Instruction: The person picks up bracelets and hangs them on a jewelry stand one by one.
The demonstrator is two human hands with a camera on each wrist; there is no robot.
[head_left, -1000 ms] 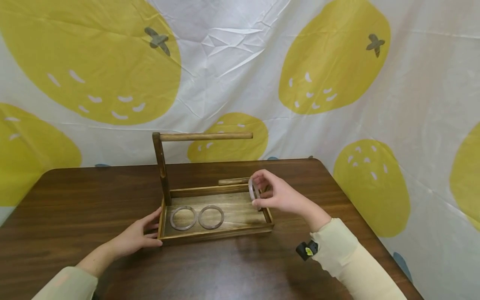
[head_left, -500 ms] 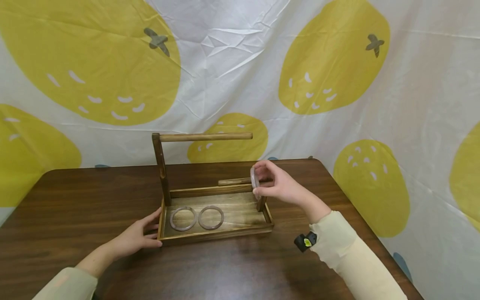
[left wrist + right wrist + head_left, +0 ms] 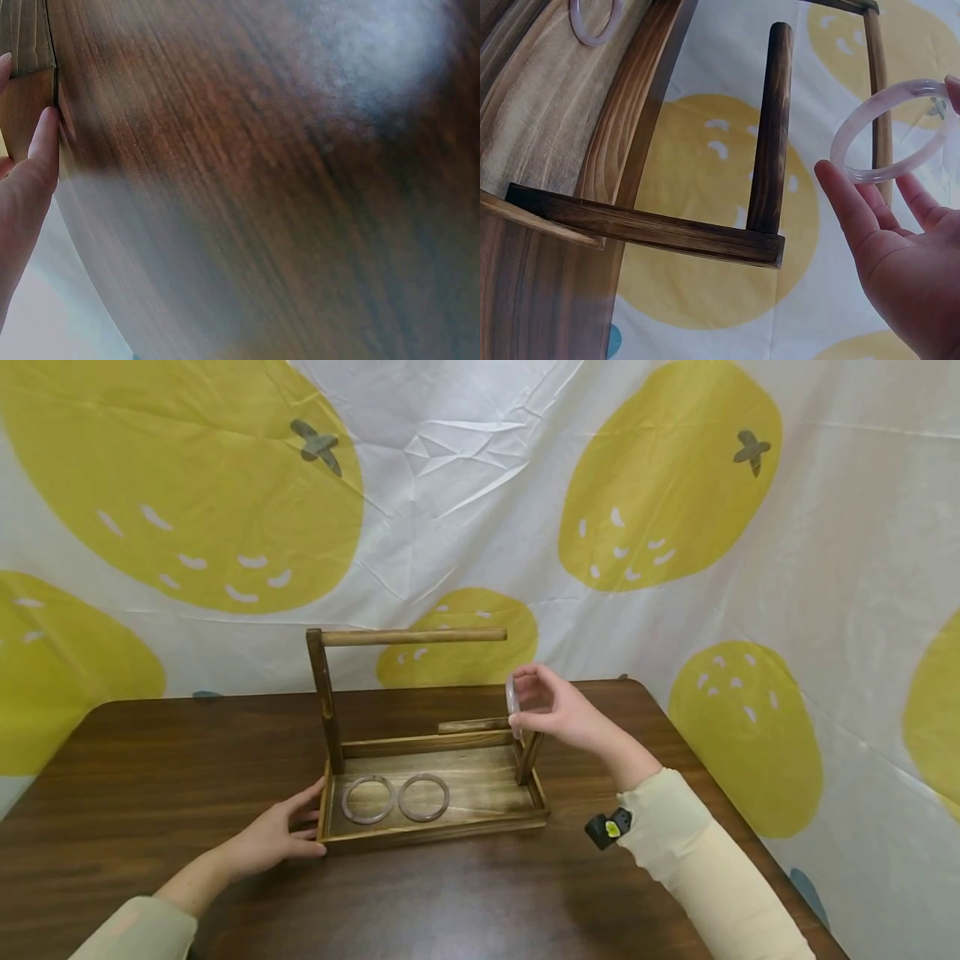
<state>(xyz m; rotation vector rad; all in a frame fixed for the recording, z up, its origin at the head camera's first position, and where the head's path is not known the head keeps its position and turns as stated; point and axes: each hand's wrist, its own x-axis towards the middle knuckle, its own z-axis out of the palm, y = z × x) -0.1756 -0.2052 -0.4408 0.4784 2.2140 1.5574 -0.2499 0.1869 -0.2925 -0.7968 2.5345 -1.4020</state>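
My right hand (image 3: pixel 562 710) pinches a pale, translucent bangle (image 3: pixel 900 91) between thumb and fingertips. It holds the bangle upright at the right end of a wooden tray stand (image 3: pixel 442 832), close to the lower bar (image 3: pixel 472 725) and its short post. In the right wrist view the bangle stands apart from that bar's free end. Two similar bangles, a left one (image 3: pixel 345 799) and a right one (image 3: pixel 401 797), lie flat side by side on the tray floor. My left hand (image 3: pixel 266 839) rests with extended fingers against the tray's left end.
A tall post (image 3: pixel 321 693) at the tray's left carries an upper bar (image 3: pixel 412 636) reaching right over the tray. Everything stands on a dark wooden table (image 3: pixel 187 752). Behind it hangs a white cloth (image 3: pixel 465 543) with yellow fruit prints.
My right hand has lifted the bangle from low beside the short right post to above it, moving up and slightly right. The left hand and tray have stayed in place.
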